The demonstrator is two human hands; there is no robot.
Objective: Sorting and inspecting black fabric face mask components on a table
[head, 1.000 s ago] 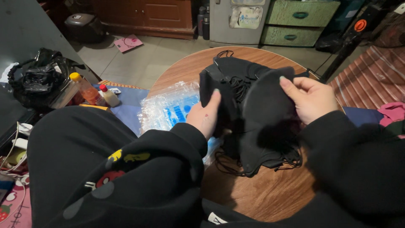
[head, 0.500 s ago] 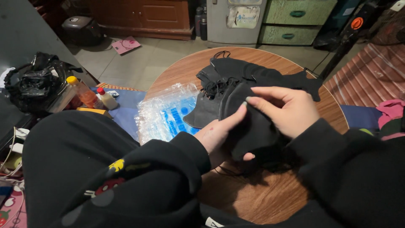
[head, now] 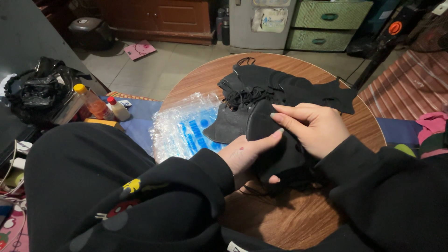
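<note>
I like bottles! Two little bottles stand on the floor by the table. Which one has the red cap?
The smaller, pale bottle, standing on the side closer to the round table. The bottle beside it is orange, with a yellow cap.

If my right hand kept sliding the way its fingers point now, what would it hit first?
Probably the clear plastic bag with blue print: the right hand points left across the black fabric mask it holds. Depth is uncertain.
</note>
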